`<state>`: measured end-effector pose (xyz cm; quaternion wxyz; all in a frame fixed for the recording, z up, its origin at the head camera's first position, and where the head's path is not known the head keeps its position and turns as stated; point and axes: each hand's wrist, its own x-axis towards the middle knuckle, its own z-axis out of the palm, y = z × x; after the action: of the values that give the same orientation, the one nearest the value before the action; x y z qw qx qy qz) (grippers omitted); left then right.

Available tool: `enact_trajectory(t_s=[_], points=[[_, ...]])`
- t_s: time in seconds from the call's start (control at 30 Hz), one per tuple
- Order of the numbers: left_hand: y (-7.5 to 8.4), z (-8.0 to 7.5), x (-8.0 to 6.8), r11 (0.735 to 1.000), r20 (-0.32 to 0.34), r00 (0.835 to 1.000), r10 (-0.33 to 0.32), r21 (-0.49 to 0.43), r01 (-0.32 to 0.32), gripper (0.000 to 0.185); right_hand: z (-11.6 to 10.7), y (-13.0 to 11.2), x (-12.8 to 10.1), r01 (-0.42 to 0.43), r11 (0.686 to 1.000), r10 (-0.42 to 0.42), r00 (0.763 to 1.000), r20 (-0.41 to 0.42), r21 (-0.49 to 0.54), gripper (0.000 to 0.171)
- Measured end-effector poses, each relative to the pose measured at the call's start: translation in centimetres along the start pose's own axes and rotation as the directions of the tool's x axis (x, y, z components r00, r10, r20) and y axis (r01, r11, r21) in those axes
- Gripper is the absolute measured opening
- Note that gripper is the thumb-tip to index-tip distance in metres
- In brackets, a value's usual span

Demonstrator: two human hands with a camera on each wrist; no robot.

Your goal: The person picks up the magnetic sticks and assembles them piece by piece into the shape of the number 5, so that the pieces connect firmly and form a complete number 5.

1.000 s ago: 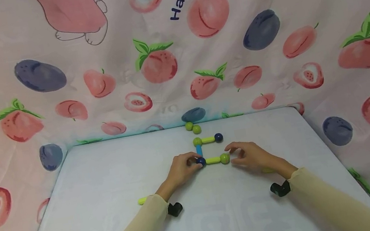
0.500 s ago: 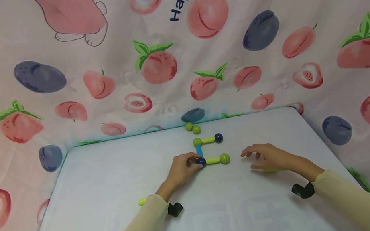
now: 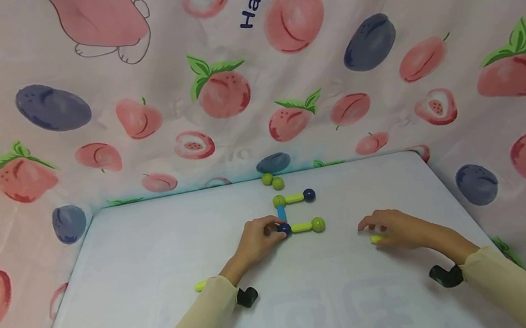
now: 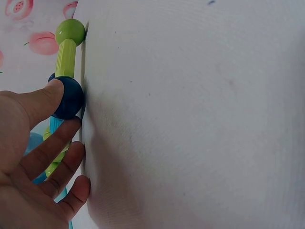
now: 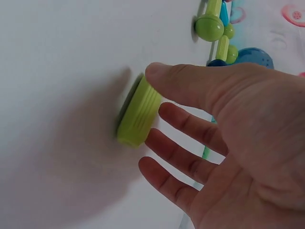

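Note:
A flat figure of rods and balls lies on the white table (image 3: 156, 272). My left hand (image 3: 268, 234) (image 4: 64, 109) pinches its dark blue corner ball (image 3: 284, 229) (image 4: 71, 98) between thumb and forefinger. From that ball a yellow-green rod (image 3: 302, 227) (image 4: 66, 57) runs to a green ball (image 3: 318, 224) (image 4: 70, 31), and a blue rod (image 3: 282, 215) runs back to another green ball (image 3: 279, 201). My right hand (image 3: 376, 231) (image 5: 157, 90) is to the right, fingers spread and fairly straight. Its thumb tip touches a loose yellow-green rod (image 3: 375, 239) (image 5: 138, 117) lying on the table.
Two loose green balls (image 3: 272, 181) sit at the table's far edge. Another yellow rod (image 3: 201, 285) lies beside my left forearm. Fruit-print cloth (image 3: 249, 74) hangs behind and on both sides of the table.
My right hand left the green ball at the figure's right end and moved right and nearer, onto the loose yellow-green rod. The left hand stayed on the dark blue ball.

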<state>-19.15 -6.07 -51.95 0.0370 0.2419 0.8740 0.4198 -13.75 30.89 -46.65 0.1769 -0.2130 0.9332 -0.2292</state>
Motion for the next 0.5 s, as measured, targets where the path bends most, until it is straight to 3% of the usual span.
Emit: enact_trajectory(t_s=[0.5], points=[[-0.13, 0.14, 0.1, 1.0, 0.002, 1.0, -0.011, 0.017, 0.011, 0.027, 0.66, 1.01, -0.76, -0.021, 1.0, 0.021, 1.0, -0.019, 0.019, 0.032]])
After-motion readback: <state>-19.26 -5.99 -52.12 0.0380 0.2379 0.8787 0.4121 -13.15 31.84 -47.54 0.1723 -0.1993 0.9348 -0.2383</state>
